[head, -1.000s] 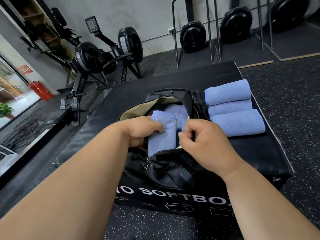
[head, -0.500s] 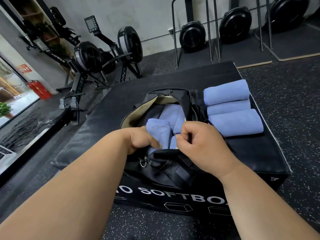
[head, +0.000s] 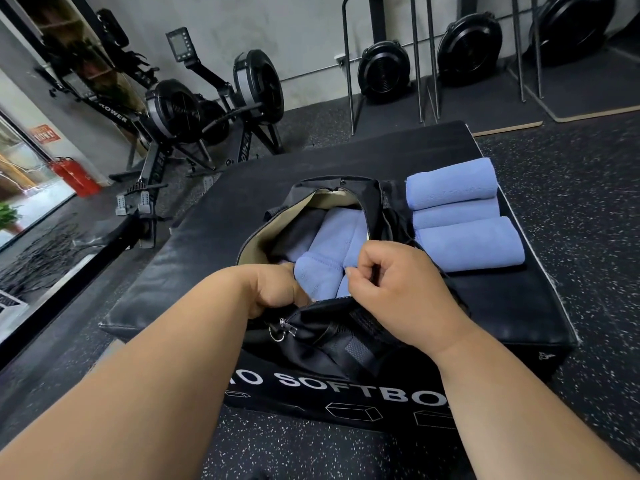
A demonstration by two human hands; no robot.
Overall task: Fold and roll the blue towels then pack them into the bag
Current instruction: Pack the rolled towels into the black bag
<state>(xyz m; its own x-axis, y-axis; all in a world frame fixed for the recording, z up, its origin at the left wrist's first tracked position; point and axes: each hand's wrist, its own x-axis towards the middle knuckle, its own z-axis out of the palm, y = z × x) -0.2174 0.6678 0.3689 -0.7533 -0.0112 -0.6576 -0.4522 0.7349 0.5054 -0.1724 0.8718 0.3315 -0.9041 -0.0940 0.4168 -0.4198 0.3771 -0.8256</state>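
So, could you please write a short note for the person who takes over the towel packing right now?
Left hand: in the bag's opening, gripping the near rolled towel and seating it inside.
Right hand: fingers pinch the bag's right rim, holding the opening wide.
The black bag lies unzipped on the soft box. At least two more blue rolls lie deeper inside.
Done: those towels are rolled and packed.
Left: three rolled towels beside the bag on its right are not packed yet. The zipper is open.
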